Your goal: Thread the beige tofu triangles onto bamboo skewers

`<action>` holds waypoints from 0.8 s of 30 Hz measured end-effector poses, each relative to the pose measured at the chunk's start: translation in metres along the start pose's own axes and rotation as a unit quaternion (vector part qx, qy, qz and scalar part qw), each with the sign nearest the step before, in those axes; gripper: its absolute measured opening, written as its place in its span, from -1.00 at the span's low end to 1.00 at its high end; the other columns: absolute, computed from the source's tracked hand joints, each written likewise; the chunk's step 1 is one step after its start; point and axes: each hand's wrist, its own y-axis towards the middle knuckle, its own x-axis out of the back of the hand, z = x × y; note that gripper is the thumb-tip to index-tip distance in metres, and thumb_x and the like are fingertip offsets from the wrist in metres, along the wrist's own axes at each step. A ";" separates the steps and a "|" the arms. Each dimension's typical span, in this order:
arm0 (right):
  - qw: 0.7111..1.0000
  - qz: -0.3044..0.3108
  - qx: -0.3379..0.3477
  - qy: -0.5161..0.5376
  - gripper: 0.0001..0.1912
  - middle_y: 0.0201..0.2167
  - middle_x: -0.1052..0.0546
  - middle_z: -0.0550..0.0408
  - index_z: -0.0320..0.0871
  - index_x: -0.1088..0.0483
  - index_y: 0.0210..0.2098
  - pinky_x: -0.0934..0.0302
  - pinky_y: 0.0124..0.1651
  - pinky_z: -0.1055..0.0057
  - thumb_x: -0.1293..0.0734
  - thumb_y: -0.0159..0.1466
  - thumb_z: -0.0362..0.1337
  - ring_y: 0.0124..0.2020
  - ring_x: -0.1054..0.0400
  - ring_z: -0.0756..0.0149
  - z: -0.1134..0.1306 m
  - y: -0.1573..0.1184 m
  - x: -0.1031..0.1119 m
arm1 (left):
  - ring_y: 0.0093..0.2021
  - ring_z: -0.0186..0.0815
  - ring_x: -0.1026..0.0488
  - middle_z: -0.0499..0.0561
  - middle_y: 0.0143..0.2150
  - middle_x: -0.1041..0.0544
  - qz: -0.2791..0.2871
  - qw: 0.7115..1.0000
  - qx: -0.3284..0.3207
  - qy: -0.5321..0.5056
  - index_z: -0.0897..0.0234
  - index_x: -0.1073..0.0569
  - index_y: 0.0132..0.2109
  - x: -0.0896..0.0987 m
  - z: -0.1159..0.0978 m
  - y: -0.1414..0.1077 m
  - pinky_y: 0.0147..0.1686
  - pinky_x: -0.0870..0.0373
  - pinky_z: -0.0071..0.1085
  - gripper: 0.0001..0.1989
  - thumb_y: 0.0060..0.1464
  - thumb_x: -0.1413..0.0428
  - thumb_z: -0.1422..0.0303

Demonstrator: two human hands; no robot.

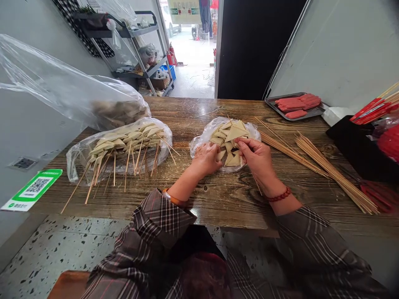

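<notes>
We take the pile of pale triangular pieces [219,135] as the middle of our clock. It lies on an opened clear plastic bag [197,143], upon the wooden tabletop [218,197], between the two hands. Our left hand [207,158] is at 8 o'clock, with its fingers bent over the near side of the pile; we cannot tell if its grip is clasping a piece. Our right hand [257,157] is at 4 o'clock, and its grip is closed upon a thin stick [258,185], which comes out below the palm. The fingertips of this hand are at the corner of a large triangle [236,133] on top of the pile; if they pinch it also, we cannot tell.

At 9 o'clock we see the skewered pieces [124,143], heaped on another plastic bag [72,168], their sticks pointing mostly toward us. Between 9 and 10 o'clock is a large clear bag [65,89] with brownish contents. At 2 o'clock there is a black tray [284,115] carrying pink-red sausages [296,103]. Between 3 and 4 o'clock lies a bundle of bare sticks [336,172], and at 3 o'clock, beyond them, stands a black box [358,149].
</notes>
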 end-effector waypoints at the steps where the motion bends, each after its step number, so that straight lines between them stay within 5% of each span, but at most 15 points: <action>1: 1.000 0.001 0.000 0.001 -0.64 -0.56 -0.48 0.13 -0.22 -0.59 -0.18 -0.02 -0.65 0.53 -0.40 0.17 -0.07 -0.66 -0.15 0.53 0.000 0.000 0.000 | 0.00 -0.03 -0.40 0.21 -0.03 -0.50 0.003 1.000 0.003 0.001 0.31 -0.49 -0.06 0.001 0.001 0.000 0.02 -0.32 -0.14 -0.68 -0.01 -0.16 0.37; 17: 1.000 0.005 -0.004 -0.016 -0.63 -0.52 -0.51 0.11 -0.22 -0.59 -0.19 -0.06 -0.58 0.50 -0.39 0.16 -0.07 -0.61 -0.21 0.48 0.000 -0.001 0.000 | 0.04 -0.01 -0.41 0.26 0.03 -0.46 0.018 0.999 0.011 0.032 0.33 -0.52 -0.09 0.008 0.004 -0.002 0.04 -0.35 -0.14 -0.68 0.05 -0.17 0.23; 24: 1.000 0.008 -0.005 -0.014 -0.62 -0.53 -0.51 0.11 -0.19 -0.59 -0.17 -0.04 -0.61 0.50 -0.39 0.18 -0.04 -0.62 -0.17 0.46 -0.005 -0.001 0.000 | -0.01 -0.03 -0.44 0.28 -0.02 -0.49 0.020 0.994 0.018 0.105 0.39 -0.50 -0.11 0.011 -0.008 -0.004 -0.01 -0.36 -0.19 -0.73 0.09 -0.05 0.35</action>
